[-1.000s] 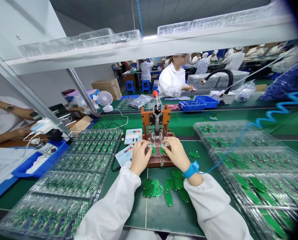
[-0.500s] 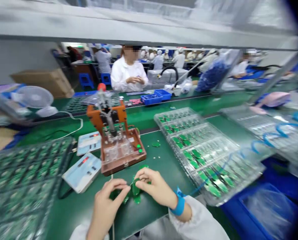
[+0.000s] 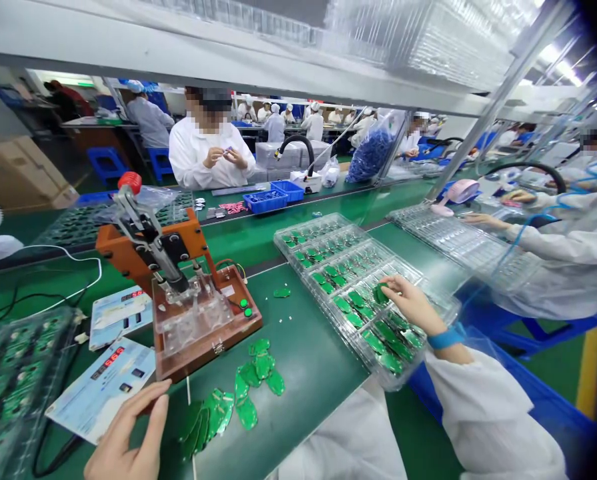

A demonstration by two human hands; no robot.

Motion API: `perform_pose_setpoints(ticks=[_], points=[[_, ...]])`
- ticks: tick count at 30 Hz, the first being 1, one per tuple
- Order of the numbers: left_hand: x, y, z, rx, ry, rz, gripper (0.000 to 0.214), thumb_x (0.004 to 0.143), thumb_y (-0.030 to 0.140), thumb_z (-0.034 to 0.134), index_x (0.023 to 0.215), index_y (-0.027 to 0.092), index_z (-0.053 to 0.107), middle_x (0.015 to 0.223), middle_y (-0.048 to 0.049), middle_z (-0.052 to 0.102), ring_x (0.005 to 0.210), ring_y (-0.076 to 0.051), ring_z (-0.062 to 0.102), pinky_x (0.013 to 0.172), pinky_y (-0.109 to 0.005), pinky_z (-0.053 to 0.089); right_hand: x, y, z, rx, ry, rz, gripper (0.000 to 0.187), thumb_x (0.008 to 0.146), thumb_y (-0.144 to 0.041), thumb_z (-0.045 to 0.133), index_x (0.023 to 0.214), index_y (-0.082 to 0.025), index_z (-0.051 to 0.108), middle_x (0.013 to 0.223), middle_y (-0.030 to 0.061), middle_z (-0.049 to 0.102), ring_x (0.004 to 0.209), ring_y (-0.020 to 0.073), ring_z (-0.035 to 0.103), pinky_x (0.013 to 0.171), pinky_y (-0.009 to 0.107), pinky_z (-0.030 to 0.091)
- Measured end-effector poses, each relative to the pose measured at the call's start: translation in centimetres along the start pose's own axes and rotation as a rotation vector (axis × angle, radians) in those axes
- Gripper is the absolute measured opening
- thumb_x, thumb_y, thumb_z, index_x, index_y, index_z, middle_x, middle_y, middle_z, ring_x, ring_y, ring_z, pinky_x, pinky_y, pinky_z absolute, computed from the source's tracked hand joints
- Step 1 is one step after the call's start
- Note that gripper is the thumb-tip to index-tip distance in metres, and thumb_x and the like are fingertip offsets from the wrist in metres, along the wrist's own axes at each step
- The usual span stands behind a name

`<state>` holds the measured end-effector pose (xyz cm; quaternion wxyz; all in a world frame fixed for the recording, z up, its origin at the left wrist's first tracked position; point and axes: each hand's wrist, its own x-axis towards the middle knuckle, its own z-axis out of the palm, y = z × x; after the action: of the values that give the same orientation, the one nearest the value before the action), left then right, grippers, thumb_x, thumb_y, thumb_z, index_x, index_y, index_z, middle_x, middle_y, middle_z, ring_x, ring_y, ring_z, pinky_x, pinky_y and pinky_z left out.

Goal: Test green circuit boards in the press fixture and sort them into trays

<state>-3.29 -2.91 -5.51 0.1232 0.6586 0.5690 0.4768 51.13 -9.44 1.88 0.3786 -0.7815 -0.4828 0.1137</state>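
Note:
My right hand [image 3: 407, 301], with a blue band at the wrist, pinches a green circuit board [image 3: 379, 293] over the clear plastic tray [image 3: 323, 320]. Rows of similar green boards lie in the tray's compartments. At the lower left, my left hand [image 3: 133, 433] is empty, its thumb and fingers apart, beside a white-blue meter box [image 3: 103, 383] with red digits. To the right of that hand a loose pile of green boards [image 3: 255, 373] is spread on the green mat. Behind the pile stands a wooden test fixture [image 3: 203, 320] with a red-knobbed lever.
Another tray of boards [image 3: 13, 380] lies at far left. Across the bench a co-worker in white [image 3: 211, 150] holds something small, near blue bins [image 3: 268, 200]. Another person's white sleeve [image 3: 568, 240] reaches in at right, by stacked clear trays [image 3: 463, 243]. A shelf [image 3: 228, 67] crosses overhead.
My right hand has moved from the board pile to the clear tray, carrying a green board. My left hand has drawn away to the left and opened. The view has turned right.

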Motion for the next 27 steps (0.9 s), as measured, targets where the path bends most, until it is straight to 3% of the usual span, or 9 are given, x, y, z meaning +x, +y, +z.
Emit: perform_pose_setpoints(ticks=[7, 10, 13, 19, 24, 27], points=[[0.1, 0.1, 0.2, -0.005, -0.005, -0.026, 0.042, 0.09, 0.06, 0.058, 0.097, 0.021, 0.071, 0.108, -0.0079, 0.074, 0.102, -0.029, 0.069, 0.108, -0.044, 0.05, 0.7, 1.0, -0.7, -0.077, -0.176, -0.001, 0.034, 0.079, -0.048, 0.064, 0.097, -0.022, 0.076, 0.094, 0.0105, 0.078, 0.085, 0.0294, 0.072, 0.084, 0.045, 0.055], [0.0, 0.2, 0.1, -0.007, -0.005, -0.019, 0.038, 0.091, 0.057, 0.059, 0.098, 0.022, 0.072, 0.109, -0.007, 0.074, 0.104, -0.029, 0.069, 0.11, -0.045, 0.048, 1.2, 0.8, -1.2, -0.085, -0.23, -0.018, 0.037, 0.077, -0.047, 0.068, 0.105, -0.024, 0.075, 0.099, 0.0086, 0.078, 0.075, 0.025, 0.071, 0.075, 0.041, 0.055], [0.0, 0.2, 0.0, -0.014, -0.011, -0.004, 0.034, 0.092, 0.054, 0.06, 0.099, 0.023, 0.072, 0.109, -0.0057, 0.074, 0.104, -0.028, 0.069, 0.111, -0.044, 0.046, 2.0, 0.4, -0.8, -0.092, -0.201, -0.039, 0.05, 0.077, -0.053, 0.068, 0.117, -0.022, 0.068, 0.094, 0.0061, 0.073, 0.062, 0.0187, 0.065, 0.064, 0.036, 0.052], [0.1, 0.3, -0.3, 0.0, -0.052, 0.063, 0.024, 0.094, 0.045, 0.06, 0.1, 0.024, 0.071, 0.109, -0.0018, 0.074, 0.103, -0.024, 0.069, 0.111, -0.038, 0.044, 3.1, -0.5, 1.1, -0.162, -0.082, -0.08, 0.065, 0.073, -0.072, 0.067, 0.112, -0.02, 0.064, 0.068, -0.0013, 0.058, 0.058, 0.018, 0.056, 0.061, 0.034, 0.044], [0.3, 1.4, -0.3, -0.011, -0.047, 0.073, 0.026, 0.094, 0.044, 0.061, 0.101, 0.022, 0.072, 0.102, -0.0026, 0.076, 0.091, -0.021, 0.071, 0.09, -0.032, 0.054, 0.3, -4.2, 1.1, -0.182, 0.029, -0.114, 0.064, 0.085, -0.073, 0.056, 0.121, -0.02, 0.059, 0.072, -0.0001, 0.057, 0.064, 0.0199, 0.058, 0.063, 0.034, 0.043], [0.2, 2.0, 0.0, -0.094, -0.064, 0.023, 0.027, 0.096, 0.04, 0.061, 0.114, 0.02, 0.067, 0.098, -0.0032, 0.076, 0.086, -0.018, 0.072, 0.08, -0.028, 0.057, -3.3, -8.4, 2.8, -0.074, -0.074, -0.237, 0.045, 0.094, -0.059, 0.055, 0.121, -0.024, 0.061, 0.08, 0.0016, 0.064, 0.069, 0.0184, 0.062, 0.065, 0.032, 0.048]])
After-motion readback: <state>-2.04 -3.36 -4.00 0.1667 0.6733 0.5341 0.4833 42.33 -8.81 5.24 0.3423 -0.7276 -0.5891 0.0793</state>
